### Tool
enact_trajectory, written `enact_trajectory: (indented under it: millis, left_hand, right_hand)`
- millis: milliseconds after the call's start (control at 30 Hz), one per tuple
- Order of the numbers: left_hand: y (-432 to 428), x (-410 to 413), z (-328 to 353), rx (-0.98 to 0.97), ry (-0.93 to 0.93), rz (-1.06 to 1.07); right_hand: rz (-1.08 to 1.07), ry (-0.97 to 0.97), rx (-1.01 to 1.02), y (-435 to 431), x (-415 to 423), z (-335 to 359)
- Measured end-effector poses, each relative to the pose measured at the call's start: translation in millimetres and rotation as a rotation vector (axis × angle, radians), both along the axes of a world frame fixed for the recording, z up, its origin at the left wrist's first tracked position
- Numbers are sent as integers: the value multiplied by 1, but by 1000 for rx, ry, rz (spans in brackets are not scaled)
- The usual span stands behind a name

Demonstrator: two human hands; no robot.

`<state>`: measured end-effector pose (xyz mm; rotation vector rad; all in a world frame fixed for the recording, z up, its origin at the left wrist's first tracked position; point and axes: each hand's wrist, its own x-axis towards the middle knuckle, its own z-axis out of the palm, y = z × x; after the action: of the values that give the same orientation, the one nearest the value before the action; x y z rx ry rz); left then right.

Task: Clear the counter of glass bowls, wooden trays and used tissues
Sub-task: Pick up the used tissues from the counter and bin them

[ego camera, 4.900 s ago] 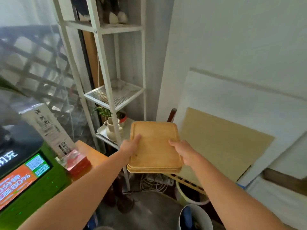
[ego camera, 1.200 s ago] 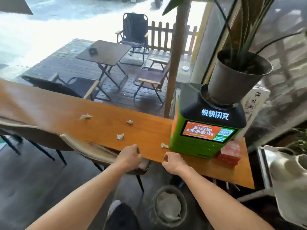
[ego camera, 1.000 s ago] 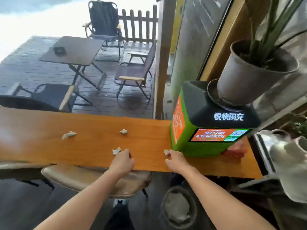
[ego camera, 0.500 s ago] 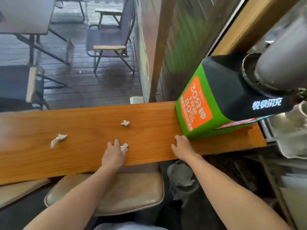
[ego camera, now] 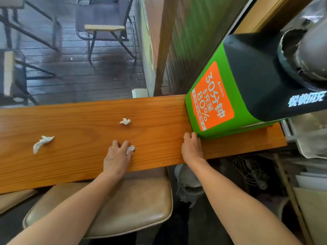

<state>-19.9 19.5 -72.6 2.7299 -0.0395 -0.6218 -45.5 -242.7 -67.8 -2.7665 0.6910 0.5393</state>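
Long orange-brown wooden bench [ego camera: 74, 121] runs left to right. Tan cushioned stool [ego camera: 134, 206] tucked under its near edge. Beyond the glass, a dark slatted deck [ego camera: 79, 80], wet-looking, with a folding chair [ego camera: 106, 30]. Wooden post [ego camera: 163, 50] rises behind the bench. Green and black charging kiosk [ego camera: 235, 89] on the bench's right end, grey plant pot [ego camera: 304, 55] on top. Daylight, soft.

a green and black charging kiosk [ego camera: 235, 96] with an orange panel is set at the right end of the wooden surface. a grey pot [ego camera: 304, 57] is seen on top of it. a tan cushioned chair seat [ego camera: 123, 206] is tucked partly under the near edge. beyond the glass, a folding chair [ego camera: 106, 29] is placed on dark decking [ego camera: 79, 76]. tangled cables [ego camera: 251, 172] are seen low at right.
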Motion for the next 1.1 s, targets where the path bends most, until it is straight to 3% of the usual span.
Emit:
enact_trajectory:
  millis: [267, 500, 800, 933, 1100]
  left_hand:
    - [-14, -4, 3, -55, -35, -225]
    - [-20, -2, 4, -99, 30, -210]
    - [16, 19, 29, -84, 148, 23]
    - [62, 27, 41, -84, 77, 161]
    - [129, 35, 49, -56, -34, 369]
  right_hand:
    - [-10, -86, 171, -9, -6, -8]
    - [90, -87, 114, -5, -17, -4]
    - [58, 9, 376, 38, 16, 33]
    - [178, 134, 409, 80, 48, 44]
    - [266, 125, 385, 132, 85, 41]
